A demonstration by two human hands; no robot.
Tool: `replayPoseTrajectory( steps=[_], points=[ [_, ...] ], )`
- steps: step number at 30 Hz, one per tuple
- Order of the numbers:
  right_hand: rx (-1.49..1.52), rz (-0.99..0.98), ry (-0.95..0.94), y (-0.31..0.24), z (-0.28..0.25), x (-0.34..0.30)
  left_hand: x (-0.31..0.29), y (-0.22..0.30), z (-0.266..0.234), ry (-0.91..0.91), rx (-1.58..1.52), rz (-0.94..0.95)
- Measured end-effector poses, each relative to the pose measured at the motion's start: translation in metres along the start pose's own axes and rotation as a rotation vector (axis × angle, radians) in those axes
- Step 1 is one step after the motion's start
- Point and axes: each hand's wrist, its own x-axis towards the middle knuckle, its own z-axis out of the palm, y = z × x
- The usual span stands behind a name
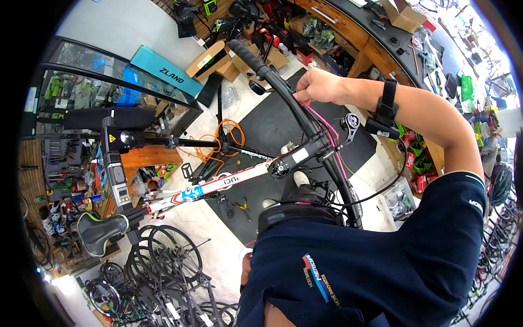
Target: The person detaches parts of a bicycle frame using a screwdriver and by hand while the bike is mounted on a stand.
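My right hand (318, 87) reaches out to the handlebar (297, 109), thumb and fingertips pinched together on a thin pink cable (321, 119). From there the cable runs along the bar toward the stem (309, 152). A black grip (248, 57) covers the far end of the bar. Only a sliver of my left hand (246, 270) shows beside my shirt, its fingers hidden. The white, red and blue bicycle frame (234, 181) is clamped by its seatpost in a repair stand (115, 169). Its black saddle (101, 231) is at the left.
Orange cord (231, 131) lies looped around the stand's legs. Pliers with yellow handles (241, 206) rest on the dark floor mat (261, 122). A cluttered workbench (381, 38) stands at the upper right. Several bicycle wheels (169, 245) are gathered at the lower left.
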Motion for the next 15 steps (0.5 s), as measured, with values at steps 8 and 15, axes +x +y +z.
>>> replayPoseTrajectory(
  steps=[8,15],
  points=[
    [0.488,0.157,-0.442,0.018,-0.019,0.018,0.003,0.003,0.005,0.005,0.002,-0.008],
    [0.31,0.049,-0.252,0.016,-0.012,0.014,0.006,0.004,0.006,0.013,0.006,-0.01]
  ],
)
